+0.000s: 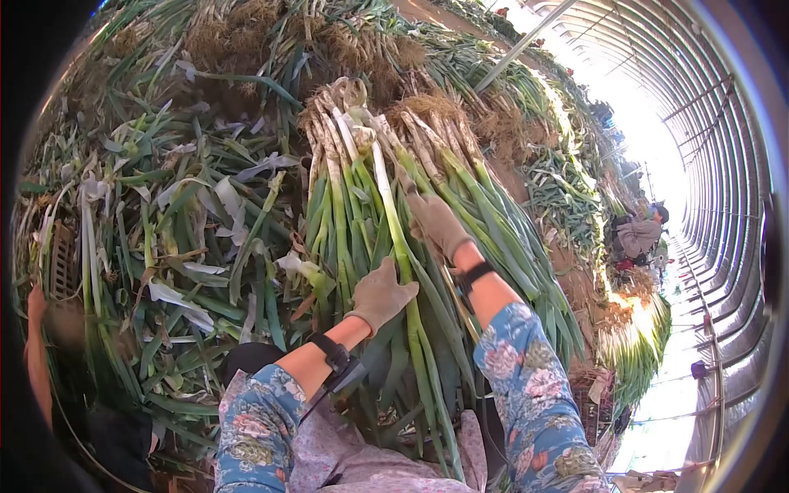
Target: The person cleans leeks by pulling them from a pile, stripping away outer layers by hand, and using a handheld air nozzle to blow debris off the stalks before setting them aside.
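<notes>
A long green onion (386, 193) with a bare white shaft lies lengthwise on top of a spread bundle. My gloved left hand (380, 296) is around its green part, with the stalk passing between thumb and forefinger. My gloved right hand (438, 226) is just up and right of it, fingers curled down. A brownish stalk or strip of peel runs into those fingers; what they grip is mostly hidden. More green onions (468, 177) lie right of that hand, their roots pointing away from me. Others, with brown-stained shafts (331, 156), lie to the left.
Stripped leaves (197, 238) cover the ground on the left, near a plastic crate (62, 261). Another person's arm (37, 353) shows at the left edge. A person (639, 234) sits farther off, near a stacked bundle (637, 337). The ribbed tunnel wall (723, 164) curves along the right.
</notes>
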`<state>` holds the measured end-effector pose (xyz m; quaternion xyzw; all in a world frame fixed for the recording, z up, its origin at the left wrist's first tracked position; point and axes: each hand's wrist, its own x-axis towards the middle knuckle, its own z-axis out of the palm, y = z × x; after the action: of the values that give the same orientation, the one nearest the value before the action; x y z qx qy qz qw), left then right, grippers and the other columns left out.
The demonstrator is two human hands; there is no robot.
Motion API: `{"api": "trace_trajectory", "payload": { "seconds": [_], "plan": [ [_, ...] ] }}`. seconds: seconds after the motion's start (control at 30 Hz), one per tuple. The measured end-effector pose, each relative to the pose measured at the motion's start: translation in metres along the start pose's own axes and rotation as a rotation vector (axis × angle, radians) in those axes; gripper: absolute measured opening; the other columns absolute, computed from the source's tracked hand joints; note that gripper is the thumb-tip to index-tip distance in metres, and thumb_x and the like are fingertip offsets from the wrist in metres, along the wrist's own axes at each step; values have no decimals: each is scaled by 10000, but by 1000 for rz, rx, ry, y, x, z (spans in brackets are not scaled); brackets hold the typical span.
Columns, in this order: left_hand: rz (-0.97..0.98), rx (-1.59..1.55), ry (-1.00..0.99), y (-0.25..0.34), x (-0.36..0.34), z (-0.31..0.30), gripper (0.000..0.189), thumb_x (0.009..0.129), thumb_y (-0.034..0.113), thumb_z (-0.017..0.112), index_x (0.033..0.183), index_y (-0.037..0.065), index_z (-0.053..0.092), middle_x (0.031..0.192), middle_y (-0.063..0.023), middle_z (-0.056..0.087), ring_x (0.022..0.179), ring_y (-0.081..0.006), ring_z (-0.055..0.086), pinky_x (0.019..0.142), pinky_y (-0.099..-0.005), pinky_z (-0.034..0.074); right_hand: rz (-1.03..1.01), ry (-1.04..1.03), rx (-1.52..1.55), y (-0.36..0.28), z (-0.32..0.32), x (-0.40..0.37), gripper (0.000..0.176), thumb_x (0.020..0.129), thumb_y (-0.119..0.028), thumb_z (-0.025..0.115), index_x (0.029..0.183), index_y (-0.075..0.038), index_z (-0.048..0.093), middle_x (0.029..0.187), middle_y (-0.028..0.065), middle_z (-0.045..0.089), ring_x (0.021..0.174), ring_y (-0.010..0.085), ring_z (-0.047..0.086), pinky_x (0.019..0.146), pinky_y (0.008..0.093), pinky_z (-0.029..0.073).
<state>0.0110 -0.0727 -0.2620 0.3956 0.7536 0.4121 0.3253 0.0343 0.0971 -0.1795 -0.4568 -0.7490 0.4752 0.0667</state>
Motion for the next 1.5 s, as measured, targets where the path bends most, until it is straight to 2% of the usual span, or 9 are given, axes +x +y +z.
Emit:
{"api": "trace_trajectory", "payload": {
  "seconds": [0.2, 0.3, 0.4, 0.57, 0.77, 1.0, 1.33, 1.43, 1.5],
  "plan": [
    [202, -392, 39, 4, -10, 10, 364, 869, 272, 701, 1106, 21, 586, 917, -137, 695, 796, -254, 680, 719, -377, 518, -1, -24, 325, 62, -25, -71, 390, 1009, -390, 494, 1024, -20, 617, 768, 59, 639, 622, 150, 610, 601, 306, 497],
    [-46, -991, -320, 29, -33, -7, 250, 928, 192, 658, 1120, 36, 623, 942, -59, 673, 755, -144, 629, 691, -298, 496, -14, -71, 537, 62, -43, -99, 379, 1016, -409, 504, 1034, -47, 616, 783, 43, 645, 672, 133, 621, 640, 287, 497],
    [-80, -1001, -579, 12, -25, -2, 260, 952, 166, 640, 1183, 50, 620, 997, -8, 647, 821, -111, 611, 722, -278, 507, -109, -86, 345, 46, -48, -136, 429, 1019, -458, 522, 1024, -37, 606, 769, 34, 621, 687, 129, 601, 648, 284, 474],
    [-48, -949, -296, 8, -25, 0, 239, 968, 146, 637, 1176, 37, 592, 998, -27, 651, 894, -120, 629, 740, -287, 534, -132, 2, -50, 52, -55, -224, 427, 1040, -409, 503, 929, -2, 571, 715, 29, 573, 658, 105, 541, 619, 293, 447],
    [-168, -874, -250, 7, -30, 1, 209, 967, 154, 658, 1110, 24, 580, 975, -62, 663, 852, -162, 656, 714, -323, 549, 33, -141, 35, 75, -38, -297, 314, 1027, -274, 542, 911, 17, 559, 729, 34, 588, 669, 99, 561, 637, 282, 482],
    [-198, -747, -286, -13, -22, 7, 325, 978, 220, 657, 1242, 57, 558, 1061, -44, 661, 927, -144, 648, 754, -323, 552, 168, -208, 89, 64, -49, -279, 335, 1034, -296, 523, 993, 25, 611, 750, 36, 610, 666, 102, 592, 627, 275, 502],
    [-68, -906, -310, -21, -27, 6, 339, 938, 158, 669, 1234, 37, 558, 1066, -23, 656, 927, -128, 641, 795, -312, 541, -28, -276, -15, 25, -6, -131, 480, 1032, -418, 507, 860, 25, 572, 677, 54, 587, 599, 132, 595, 550, 287, 479],
    [-188, -968, -334, -19, -32, 0, 313, 937, 139, 671, 1216, 41, 568, 1061, -14, 653, 929, -121, 635, 827, -310, 536, -49, -241, -123, 6, 14, -80, 413, 1022, -366, 526, 880, 18, 579, 705, 95, 599, 612, 189, 639, 562, 314, 502],
    [-182, -945, -327, -20, -32, -2, 279, 936, 126, 672, 1188, 51, 580, 1047, -22, 652, 920, -123, 632, 810, -309, 541, -266, -229, -283, 5, 22, -42, 329, 1002, -312, 535, 910, -4, 604, 746, 124, 608, 626, 234, 661, 581, 341, 520]
  ]
}}
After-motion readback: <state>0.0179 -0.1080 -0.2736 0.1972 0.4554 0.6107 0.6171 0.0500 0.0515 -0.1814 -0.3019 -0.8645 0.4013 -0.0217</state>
